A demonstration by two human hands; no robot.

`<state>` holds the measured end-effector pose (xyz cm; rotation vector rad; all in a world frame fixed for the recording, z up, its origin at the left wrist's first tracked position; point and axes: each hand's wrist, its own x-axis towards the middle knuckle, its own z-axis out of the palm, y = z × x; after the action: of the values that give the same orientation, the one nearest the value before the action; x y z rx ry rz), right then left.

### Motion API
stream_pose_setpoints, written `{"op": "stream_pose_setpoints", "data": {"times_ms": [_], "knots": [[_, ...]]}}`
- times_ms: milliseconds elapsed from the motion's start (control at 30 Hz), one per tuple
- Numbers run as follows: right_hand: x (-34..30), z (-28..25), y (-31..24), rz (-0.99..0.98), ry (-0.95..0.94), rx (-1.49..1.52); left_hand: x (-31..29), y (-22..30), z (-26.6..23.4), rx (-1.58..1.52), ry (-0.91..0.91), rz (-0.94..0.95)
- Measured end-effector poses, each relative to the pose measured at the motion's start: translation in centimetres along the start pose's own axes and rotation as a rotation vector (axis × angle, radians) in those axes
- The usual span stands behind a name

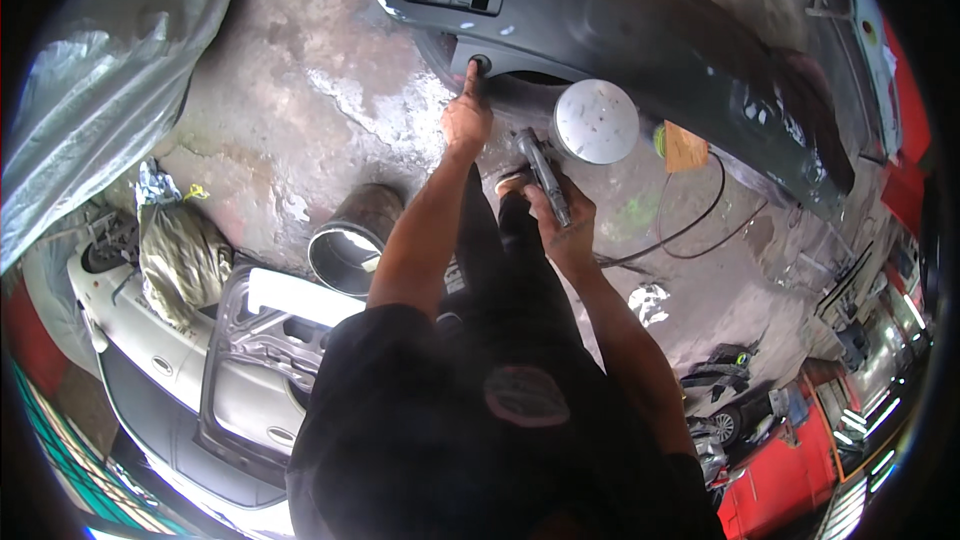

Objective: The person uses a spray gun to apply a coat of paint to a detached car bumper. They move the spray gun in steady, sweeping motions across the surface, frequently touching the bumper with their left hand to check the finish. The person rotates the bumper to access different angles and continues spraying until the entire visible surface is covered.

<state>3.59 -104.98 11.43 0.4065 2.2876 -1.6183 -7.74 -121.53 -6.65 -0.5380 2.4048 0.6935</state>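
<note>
My left hand [467,122] reaches forward with its index finger stretched out. The fingertip is at a round dark hole in the lower edge of a grey car body panel [620,15], apparently touching it. The panel has a recess with two square openings and several pale patches. Lower and to the right, my right hand [570,218] is closed around a long grey hand-held tool [542,175], whose exact kind I cannot make out. A round container with a white lid [597,121] stands just beyond the tool, close to the panel.
An open metal drum [352,240] lies left of my legs. Dark hoses [700,215] run over the stained floor at the right, near a tan block [686,147]. A silver cover [110,70] hangs at far left. Car parts [265,370] lie lower left; a red vehicle [780,490] is lower right.
</note>
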Motion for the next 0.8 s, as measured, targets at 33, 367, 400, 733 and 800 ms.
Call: {"op": "stream_pose_setpoints", "data": {"times_ms": [33,367,400,733,800], "knots": [[0.3,0.0,-0.2,-0.046,0.025,0.004,-0.2,0.2,-0.3,-0.021,-0.019,-0.011],[2.3,2.2,-1.0,-0.197,0.019,0.121,8.6,-3.7,0.2,-0.756,0.2,0.205],[2.6,2.0,-0.7,-0.187,0.045,0.108,7.4,-1.5,-0.7,-0.576,0.19,0.214],[5.4,4.7,0.8,-0.242,0.087,0.069,9.9,-0.9,-1.5,-1.302,0.135,-0.134],[6.0,5.0,0.8,-0.346,0.123,-0.014,10.5,-1.2,-2.1,-1.364,0.095,-0.178]]}}
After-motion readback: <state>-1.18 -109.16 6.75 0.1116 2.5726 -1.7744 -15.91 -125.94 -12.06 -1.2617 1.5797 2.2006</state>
